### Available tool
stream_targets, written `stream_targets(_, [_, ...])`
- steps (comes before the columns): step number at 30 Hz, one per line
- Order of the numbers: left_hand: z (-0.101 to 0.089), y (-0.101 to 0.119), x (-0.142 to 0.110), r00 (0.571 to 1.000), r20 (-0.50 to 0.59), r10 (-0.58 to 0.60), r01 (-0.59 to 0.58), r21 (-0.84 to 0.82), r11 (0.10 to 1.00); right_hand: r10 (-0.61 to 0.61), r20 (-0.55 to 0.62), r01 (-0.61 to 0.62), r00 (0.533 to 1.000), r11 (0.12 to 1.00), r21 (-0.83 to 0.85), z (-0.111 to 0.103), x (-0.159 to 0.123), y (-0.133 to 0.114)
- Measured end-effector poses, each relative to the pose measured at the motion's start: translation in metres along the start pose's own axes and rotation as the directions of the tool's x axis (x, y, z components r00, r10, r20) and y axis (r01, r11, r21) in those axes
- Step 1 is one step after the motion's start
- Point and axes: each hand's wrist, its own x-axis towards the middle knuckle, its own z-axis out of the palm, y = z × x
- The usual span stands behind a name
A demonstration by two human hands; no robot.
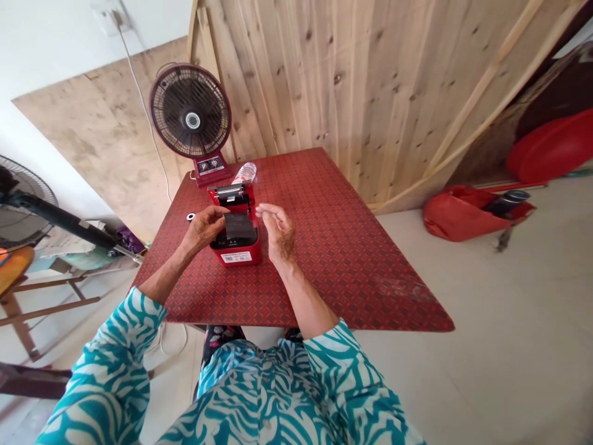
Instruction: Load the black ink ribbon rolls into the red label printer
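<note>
A red label printer [236, 255] stands on the table with its lid [231, 193] raised at the back. From its black inside rises a dark strip [239, 226], which looks like film or paper. My left hand [205, 226] pinches this strip at its left edge, thumb against fingers. My right hand [279, 232] hovers just right of the printer, its fingers bent and slightly apart, with nothing visible in them. A white label with printed codes is on the printer's front. Behind the raised lid lies a clear plastic bottle [245, 173].
The table [324, 247] has a red patterned cover. A maroon fan [191, 117] stands at its back left corner. Left of the printer is a small roll [191, 217]. A second fan [23, 198] and a wooden stool [16, 272] are farther left; a red bag [456, 216] sits right.
</note>
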Motion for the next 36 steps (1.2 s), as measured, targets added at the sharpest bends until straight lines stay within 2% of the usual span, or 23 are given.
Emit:
stream_targets(3, [0.001,-0.008,0.009,1.000,0.027,-0.016,0.011,0.159,0.987,0.063,-0.100,-0.062,0.993,0.998,0.019,0.000,0.002,0.010])
stream_targets(6, [0.001,-0.008,0.013,0.996,0.083,-0.014,-0.012,0.312,0.950,0.090,-0.122,-0.090,0.988,0.996,0.005,-0.001,0.004,0.015])
stream_targets(9, [0.000,-0.007,0.016,0.993,0.116,-0.011,-0.036,0.394,0.918,0.119,-0.122,-0.123,0.985,0.992,-0.021,-0.002,0.004,0.016])
stream_targets(14, [-0.004,-0.011,0.017,0.987,0.158,0.014,-0.085,0.450,0.889,0.134,-0.127,-0.138,0.983,0.990,-0.025,-0.004,0.004,0.018])
stream_targets(19, [-0.006,-0.015,0.019,0.973,0.195,0.123,-0.204,0.488,0.849,0.137,-0.138,-0.144,0.981,0.989,-0.044,-0.006,0.005,0.022])
stream_targets(25, [-0.007,-0.015,0.022,0.913,0.269,0.308,-0.402,0.458,0.793,0.141,-0.157,-0.148,0.977,0.988,-0.035,-0.007,0.006,0.021])
stream_targets(29, [-0.014,-0.004,0.007,0.855,0.188,0.484,-0.517,0.383,0.765,0.170,-0.156,-0.174,0.973,0.985,-0.013,-0.007,0.006,0.018])
stream_targets(32, [-0.016,0.006,-0.008,0.824,0.100,0.558,-0.542,0.425,0.725,0.173,-0.118,-0.174,0.978,0.985,0.001,-0.006,0.004,0.015])
stream_targets(36, [-0.006,0.012,-0.020,0.773,0.041,0.633,-0.576,0.464,0.674,0.126,0.088,-0.128,0.988,0.992,0.019,-0.007,0.001,0.009])
